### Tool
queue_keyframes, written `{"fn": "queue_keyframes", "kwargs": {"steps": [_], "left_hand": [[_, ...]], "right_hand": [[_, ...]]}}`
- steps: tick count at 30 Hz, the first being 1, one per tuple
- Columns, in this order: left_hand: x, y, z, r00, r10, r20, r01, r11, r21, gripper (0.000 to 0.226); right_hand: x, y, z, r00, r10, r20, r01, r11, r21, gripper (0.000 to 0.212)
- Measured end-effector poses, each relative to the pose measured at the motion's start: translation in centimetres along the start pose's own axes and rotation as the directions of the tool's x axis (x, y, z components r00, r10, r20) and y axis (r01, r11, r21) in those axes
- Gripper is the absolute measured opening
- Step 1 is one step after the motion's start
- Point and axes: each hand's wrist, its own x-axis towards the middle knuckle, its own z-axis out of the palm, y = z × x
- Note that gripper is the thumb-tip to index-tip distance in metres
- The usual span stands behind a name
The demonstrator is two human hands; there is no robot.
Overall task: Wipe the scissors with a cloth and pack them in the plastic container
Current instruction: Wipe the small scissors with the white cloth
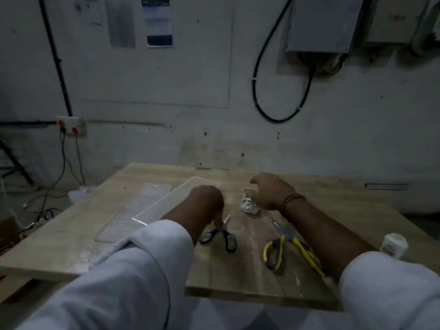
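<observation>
Blue-handled scissors [226, 238] hang from my left hand [207, 201], which is shut on their blades, handles pointing toward me just above the table. My right hand [269, 190] hovers open over a crumpled white cloth [248, 206] at the table's middle. Yellow-handled scissors [285, 246] lie flat on the table under my right forearm. A clear plastic container [164, 203] sits to the left of my left hand, partly hidden by it. Its clear lid [138, 208] lies flat further left.
The wooden table [238, 277] stands against a grey wall. A small white bottle [392, 244] stands near the right edge. A crumpled plastic bag [79, 192] lies off the far left corner. Cables and a wall socket [70, 126] are at left.
</observation>
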Motion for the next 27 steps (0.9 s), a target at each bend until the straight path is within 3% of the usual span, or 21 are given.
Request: {"fn": "queue_keyframes", "kwargs": {"steps": [3,5,7,12,15,18,22,27], "left_hand": [[0.6,0.4,1.1,0.999,0.009,0.044,-0.008,1.000,-0.028,0.054],[1.6,0.5,2.0,1.000,-0.021,-0.011,0.019,0.990,-0.136,0.047],[2.4,0.1,2.1,1.000,-0.017,0.007,0.017,0.997,-0.069,0.044],[4.5,-0.4,2.8,0.979,-0.035,0.201,0.052,0.996,-0.076,0.040],[5.9,-0.2,3.7,0.981,0.010,0.195,0.014,0.993,-0.119,0.027],[6.6,-0.4,3.5,0.985,0.084,0.149,-0.058,0.983,-0.174,0.026],[7.4,-1.2,2.7,0.992,0.115,-0.059,-0.128,0.942,-0.309,0.033],[8.5,0.2,3.8,0.955,0.027,-0.296,-0.214,0.751,-0.624,0.037]], "right_hand": [[0.9,0.8,2.0,0.993,0.040,0.112,-0.036,0.999,-0.034,0.068],[1.3,1.1,3.7,0.976,0.037,0.215,-0.029,0.999,-0.042,0.074],[1.5,0.9,5.0,0.966,0.038,0.255,-0.032,0.999,-0.029,0.074],[1.3,0.6,6.6,0.991,0.004,0.133,0.006,0.997,-0.072,0.054],[1.2,1.1,6.3,0.990,0.031,0.139,-0.032,0.999,0.007,0.049],[1.0,2.1,5.4,0.995,0.090,0.028,-0.094,0.979,0.179,0.033],[0.9,3.1,4.2,0.946,0.307,-0.104,-0.221,0.847,0.484,0.028],[1.3,4.4,5.7,0.869,0.488,0.088,-0.352,0.482,0.802,0.032]]}}
